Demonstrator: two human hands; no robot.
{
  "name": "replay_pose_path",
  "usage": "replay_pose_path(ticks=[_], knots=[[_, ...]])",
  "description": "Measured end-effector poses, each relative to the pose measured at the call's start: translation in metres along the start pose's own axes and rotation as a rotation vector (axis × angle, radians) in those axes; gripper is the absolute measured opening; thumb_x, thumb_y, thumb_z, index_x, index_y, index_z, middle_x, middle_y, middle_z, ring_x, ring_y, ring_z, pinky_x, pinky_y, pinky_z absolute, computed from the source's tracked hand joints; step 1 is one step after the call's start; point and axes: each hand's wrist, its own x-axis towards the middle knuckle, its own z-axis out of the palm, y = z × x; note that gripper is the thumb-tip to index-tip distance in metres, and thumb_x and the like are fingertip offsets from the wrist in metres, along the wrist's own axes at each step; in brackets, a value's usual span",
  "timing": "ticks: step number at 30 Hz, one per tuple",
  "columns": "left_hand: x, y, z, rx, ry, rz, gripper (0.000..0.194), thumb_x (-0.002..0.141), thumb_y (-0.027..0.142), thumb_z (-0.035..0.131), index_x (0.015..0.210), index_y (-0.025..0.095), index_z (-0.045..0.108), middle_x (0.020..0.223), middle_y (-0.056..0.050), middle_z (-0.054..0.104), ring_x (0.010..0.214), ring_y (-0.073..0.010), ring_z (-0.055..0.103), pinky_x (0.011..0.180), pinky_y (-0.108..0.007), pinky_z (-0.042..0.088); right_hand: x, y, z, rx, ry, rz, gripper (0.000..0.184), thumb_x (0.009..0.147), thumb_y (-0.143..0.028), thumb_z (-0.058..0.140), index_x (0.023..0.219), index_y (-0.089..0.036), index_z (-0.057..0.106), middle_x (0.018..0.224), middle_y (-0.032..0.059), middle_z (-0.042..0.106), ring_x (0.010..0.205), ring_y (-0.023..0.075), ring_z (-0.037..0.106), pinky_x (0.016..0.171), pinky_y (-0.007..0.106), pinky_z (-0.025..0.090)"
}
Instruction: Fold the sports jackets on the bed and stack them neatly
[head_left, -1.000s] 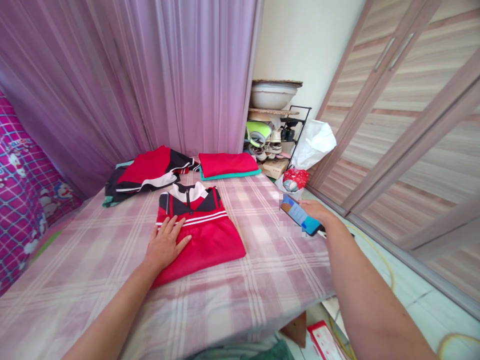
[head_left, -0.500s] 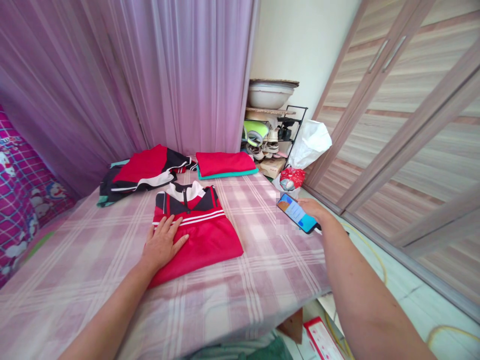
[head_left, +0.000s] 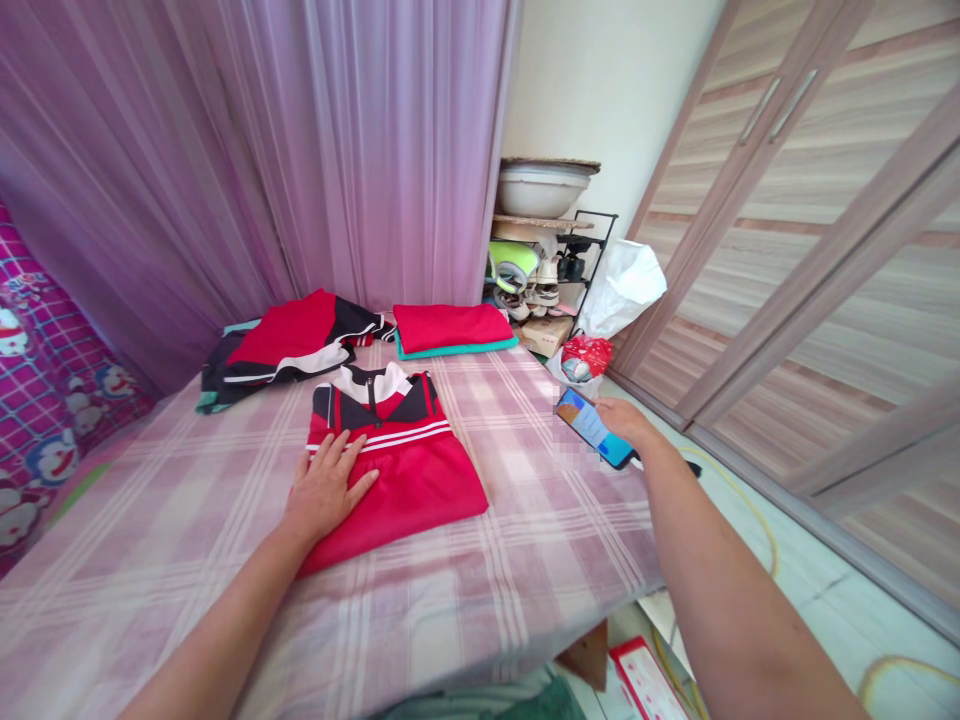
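Observation:
A red jacket [head_left: 420, 480] with white stripes and a dark and white collar lies folded on the checked bedsheet [head_left: 420, 620]. My left hand [head_left: 326, 488] rests flat on its left side, fingers spread. Over the bed's right edge, my right hand [head_left: 621, 418] grips a phone [head_left: 595, 430] with its screen lit; a cable seems to be plugged into its lower end. Behind the jacket, a red, black and white garment [head_left: 289, 335] lies loosely spread at the left. To the right of it is a neat red folded cloth [head_left: 454, 328] over a teal one [head_left: 457, 349].
Purple curtains [head_left: 360, 150] hang behind the bed. At the back right stands a shoe rack [head_left: 600, 250] with basins [head_left: 541, 190] on top, beside a white bag [head_left: 626, 285]. A wooden wardrobe [head_left: 787, 250] lines the right. A red and white box [head_left: 645, 680] sits below the bed edge.
Almost nothing differs; the view has shifted very slightly. My left hand stays on the jacket and my right hand still holds the phone.

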Motion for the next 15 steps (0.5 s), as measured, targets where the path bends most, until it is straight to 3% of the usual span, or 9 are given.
replay_pose_path(ticks=[5, 10, 15], knots=[[0.0, 0.001, -0.001, -0.02, 0.003, -0.019, 0.062, 0.091, 0.055, 0.044, 0.145, 0.024, 0.049, 0.149, -0.014, 0.049, 0.14, -0.0351, 0.04, 0.11, -0.057, 0.034, -0.034, -0.035, 0.022, -0.266, -0.104, -0.001, 0.037, 0.093, -0.027, 0.043, 0.115, -0.025, 0.072, 0.111, 0.0083, 0.073, 0.099, 0.0255, 0.067, 0.082, 0.034, 0.05], [-0.001, 0.003, -0.002, -0.026, -0.016, -0.025, 0.063, 0.091, 0.056, 0.044, 0.144, 0.024, 0.049, 0.149, -0.014, 0.049, 0.14, -0.0345, 0.04, 0.111, -0.058, 0.034, -0.072, -0.053, 0.058, -0.51, 0.054, -0.081, 0.036, 0.095, -0.022, 0.041, 0.118, -0.018, 0.068, 0.114, 0.0139, 0.069, 0.105, 0.028, 0.064, 0.083, 0.037, 0.048], [0.0, 0.006, -0.005, -0.041, -0.029, -0.043, 0.063, 0.09, 0.057, 0.046, 0.144, 0.025, 0.049, 0.149, -0.013, 0.05, 0.141, -0.0342, 0.039, 0.112, -0.057, 0.032, -0.08, -0.051, 0.068, -0.523, 0.07, -0.053, 0.038, 0.094, -0.019, 0.04, 0.121, -0.017, 0.067, 0.122, 0.0157, 0.066, 0.11, 0.0301, 0.061, 0.083, 0.041, 0.049]])
